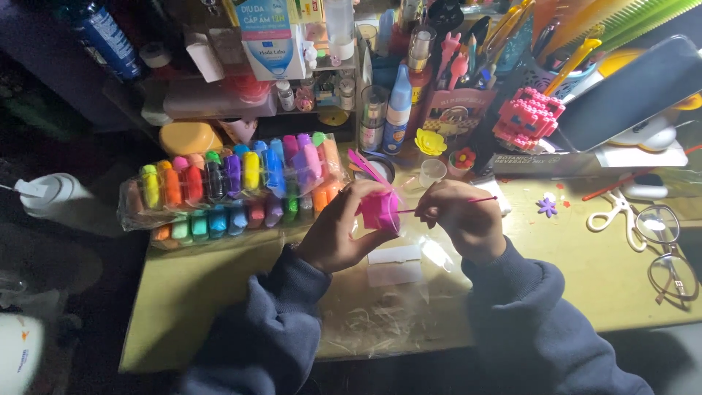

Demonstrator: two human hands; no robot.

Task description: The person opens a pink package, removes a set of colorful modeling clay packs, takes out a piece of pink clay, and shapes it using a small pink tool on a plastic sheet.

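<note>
Left hand [338, 232] fingers pinch the pink clay block [380, 210], right hand [459, 219] pinches a thin pink stick [479, 199] poking it; hard push could snap the stick or dent the clay under the fingertips.

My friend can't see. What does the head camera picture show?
Two hands work over a cluttered desk: the left hand holds a pink lump of clay, and the right hand pokes it with a thin pink stick. A pack of colourful clay bars, scissors and glasses lie nearby.
</note>
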